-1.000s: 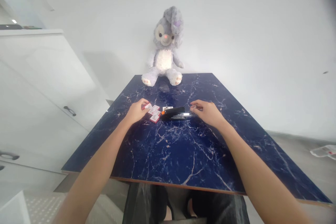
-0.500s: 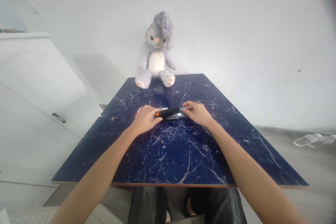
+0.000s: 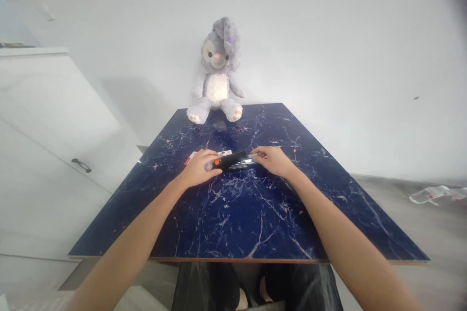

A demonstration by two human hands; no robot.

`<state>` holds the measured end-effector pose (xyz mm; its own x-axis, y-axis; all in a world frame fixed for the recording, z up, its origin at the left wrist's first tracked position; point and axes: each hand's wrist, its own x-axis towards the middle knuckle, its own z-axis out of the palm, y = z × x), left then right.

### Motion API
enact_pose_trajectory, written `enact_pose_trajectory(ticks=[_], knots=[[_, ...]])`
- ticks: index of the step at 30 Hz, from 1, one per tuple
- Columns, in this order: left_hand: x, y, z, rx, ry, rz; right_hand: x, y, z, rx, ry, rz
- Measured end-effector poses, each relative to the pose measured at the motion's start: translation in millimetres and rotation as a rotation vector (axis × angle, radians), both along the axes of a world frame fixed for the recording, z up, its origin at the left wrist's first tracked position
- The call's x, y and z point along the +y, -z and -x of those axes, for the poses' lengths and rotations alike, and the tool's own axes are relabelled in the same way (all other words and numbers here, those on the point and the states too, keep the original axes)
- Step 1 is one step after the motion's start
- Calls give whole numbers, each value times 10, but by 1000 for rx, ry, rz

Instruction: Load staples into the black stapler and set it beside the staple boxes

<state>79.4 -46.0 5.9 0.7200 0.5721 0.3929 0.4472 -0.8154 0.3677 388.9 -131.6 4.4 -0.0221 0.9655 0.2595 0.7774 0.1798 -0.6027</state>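
Note:
Over the middle of the table, my left hand (image 3: 200, 168) is closed around the left end of a long black object with an orange patch (image 3: 232, 159); its kind is unclear. From the right, my right hand (image 3: 273, 159) pinches a slim grey piece (image 3: 252, 155) at the other end of it. Whether the two are joined I cannot tell. Just below lies a dark, shiny item with a clear or silvery surface (image 3: 241, 166), partly covered. Behind my left hand, a flat white and red packet (image 3: 224, 153) rests on the table, mostly hidden by the fingers.
A grey plush rabbit (image 3: 217, 70) sits at the far edge of the dark blue marbled table (image 3: 233, 218), against the white wall. To the left stands a white cabinet (image 3: 44, 146) with a dark handle. Crumpled clear plastic (image 3: 434, 194) lies on the floor at right.
Both hands have shifted slightly towards me, the left one also a little left, with the black object between them. More of the white and red packet shows. Both grips look the same.

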Motion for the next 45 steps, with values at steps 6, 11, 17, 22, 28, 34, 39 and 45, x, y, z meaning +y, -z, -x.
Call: enact_pose_trajectory(ticks=[6,11,17,22,28,34,39,45], knots=[[38,63,-21,19,-37,0,-27,-83,-180,35,-41,27],[43,73,-10,18,-56,32,-2,-36,-128,20,-94,74],[21,48,-26,26,-53,42,-6,-44,-44,-94,-123,71],[21,47,-25,20,-57,45,0,-2,-24,-61,-98,-11],[13,32,-28,28,-62,47,28,85,-47,33,-140,45],[9,35,-29,26,-74,51,30,94,-47,95,-158,93],[13,41,-27,30,-71,51,23,70,-65,160,-163,151],[0,12,-33,45,-73,51,20,41,-58,148,-146,175]])
